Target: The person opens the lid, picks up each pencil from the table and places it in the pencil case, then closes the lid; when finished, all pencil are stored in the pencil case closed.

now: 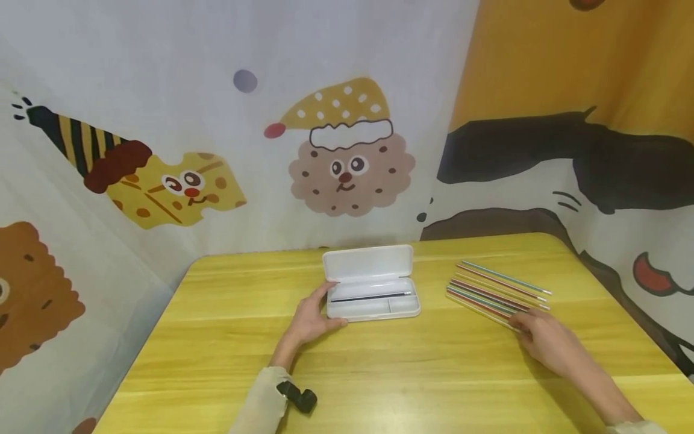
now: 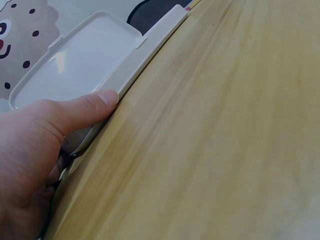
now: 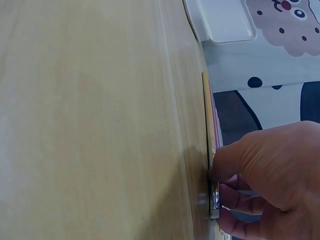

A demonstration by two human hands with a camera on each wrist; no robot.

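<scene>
1. Several pencils [image 1: 479, 297] lie at right of the frame, slanting toward lower right.
2. Right hand [image 1: 550, 340], the nearer, pinches one pencil [image 3: 208, 110] near its eraser [image 3: 214, 214].
3. Left hand [image 1: 311, 316] grips the open box [image 1: 360, 311], centre of frame.

A yellow wood-grain table [image 1: 390, 374] stands before a white cloth [image 1: 162, 60] printed with a yellow cheese [image 1: 146, 202] and a pinkish-brown, hatted cookie [image 1: 352, 196].

Case [image 1: 368, 263]: glossy plastic; tbl [image 1: 390, 367]: wood-grain, slt sheen; bkdrop [image 1: 179, 54]: matt cloth; pencil ferrule [image 3: 215, 200]: shiny metal.
</scene>
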